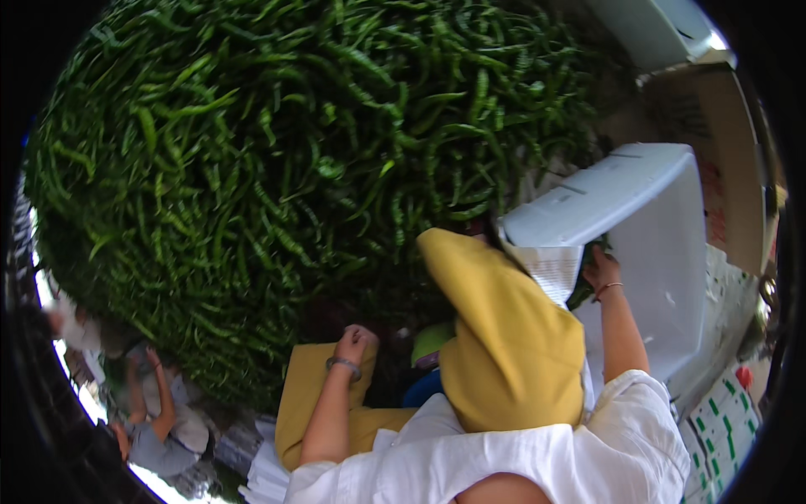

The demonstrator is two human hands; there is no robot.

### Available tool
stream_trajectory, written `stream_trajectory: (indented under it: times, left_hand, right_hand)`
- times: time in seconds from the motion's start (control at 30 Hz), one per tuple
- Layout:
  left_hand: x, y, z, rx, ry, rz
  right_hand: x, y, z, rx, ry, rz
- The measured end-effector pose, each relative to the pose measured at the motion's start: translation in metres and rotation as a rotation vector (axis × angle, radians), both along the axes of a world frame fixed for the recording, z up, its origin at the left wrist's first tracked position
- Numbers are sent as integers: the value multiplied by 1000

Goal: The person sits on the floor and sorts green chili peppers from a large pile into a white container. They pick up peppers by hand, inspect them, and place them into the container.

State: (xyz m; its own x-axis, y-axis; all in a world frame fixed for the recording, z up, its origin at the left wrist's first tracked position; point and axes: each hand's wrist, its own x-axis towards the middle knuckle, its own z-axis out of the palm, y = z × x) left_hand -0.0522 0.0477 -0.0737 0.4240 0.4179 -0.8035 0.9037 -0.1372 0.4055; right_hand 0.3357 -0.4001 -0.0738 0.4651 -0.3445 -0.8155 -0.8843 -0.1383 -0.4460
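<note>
A large heap of long green chili peppers (264, 176) spreads before me. My left hand (354, 345) rests on my knee in yellow trousers with its fingers curled in, and nothing shows in it. A bangle is on that wrist. To the right, my right hand (604, 274) reaches inside a white box (661, 264), apparently foam or plastic, beside a few green peppers (580, 290) at its inner left side. Whether the fingers grip those peppers is unclear. A sheet of printed paper (554, 268) hangs over the box's near left edge, next to my other knee.
A cardboard box (711, 151) stands beyond the white box, with another pale box (648, 31) above it. Cartons with green marks (724, 435) are at lower right. White sheets (267, 466) lie by my left hip. Other people (160, 428) sit at lower left.
</note>
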Motion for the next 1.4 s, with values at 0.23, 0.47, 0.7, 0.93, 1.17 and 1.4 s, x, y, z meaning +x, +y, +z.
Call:
stream_trajectory:
  times: [0.23, 0.47, 0.7, 0.93, 1.17, 1.4]
  left_hand:
    - [57, 11, 16, 82, -22, 44]
    - [131, 33, -24, 614, 149, -304]
    - [119, 83, 15, 483, -39, -503]
    - [183, 46, 111, -105, -559, 552]
    - [150, 16, -11, -159, -183, 1262]
    - [125, 9, -80, -416, -147, 1412]
  right_hand:
    - [-1, 14, 21, 12, -171, 10]
    - [65, 83, 158, 391, -975, 167]
    - [51, 306, 188, 967, -441, 913]
    - [-27, 381, 102, 778, -585, 1852]
    - [-32, 367, 78, 889, 102, 1312]
    - [-33, 351, 77, 783, 66, 1290]
